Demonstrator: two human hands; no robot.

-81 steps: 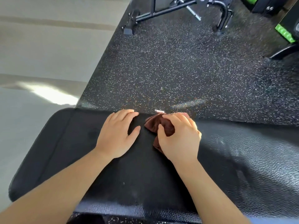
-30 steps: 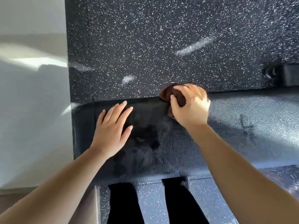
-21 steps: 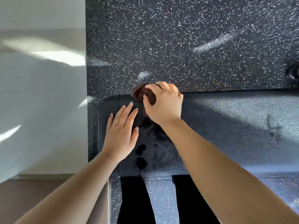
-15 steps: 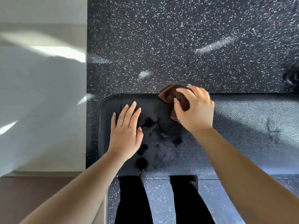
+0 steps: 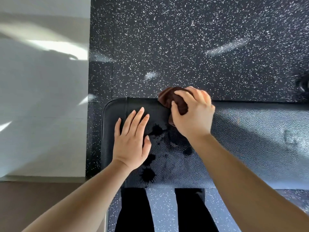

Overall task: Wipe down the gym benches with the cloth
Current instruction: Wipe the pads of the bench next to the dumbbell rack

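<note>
A black padded gym bench [image 5: 250, 139] runs across the view from its rounded left end to the right edge. My right hand [image 5: 192, 114] is closed on a bunched dark brown cloth [image 5: 173, 98] and presses it on the bench's far edge. My left hand [image 5: 132, 141] lies flat on the pad near the left end, fingers spread, holding nothing. Dark wet blotches [image 5: 148, 174] mark the pad between and below my hands.
Black speckled rubber flooring [image 5: 184, 47] lies beyond the bench. A pale grey smooth floor [image 5: 41, 97] borders it on the left. My two dark-clothed legs [image 5: 133, 210] stand under the near edge. A dark round object [image 5: 303, 83] sits at the right edge.
My right hand with the cloth swept left toward my left hand, then back right along the far edge. My left hand stays flat on the pad. The view has tilted further down.
</note>
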